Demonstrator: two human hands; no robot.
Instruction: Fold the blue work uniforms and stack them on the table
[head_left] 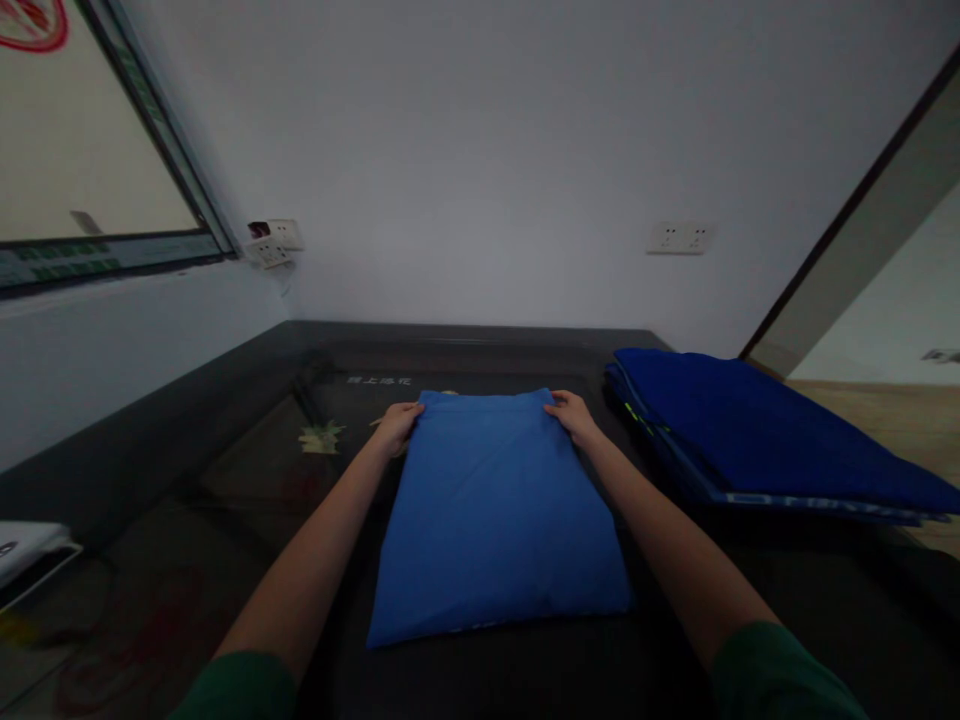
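A folded light-blue cloth (499,510) lies flat on the dark glossy table, its near edge slightly slanted. At its far left corner, my left hand (399,425) pinches the edge between thumb and fingers. My right hand (571,413) grips the far right corner in the same way. Both arms reach forward along the cloth's sides. The fingertips are partly hidden at the cloth's edge.
To the right sits a stack of folded dark-blue cloths (765,430). The dark table (465,350) meets a white wall with sockets (680,238). At the left edge is a white object (30,550). A window (97,130) stands at upper left.
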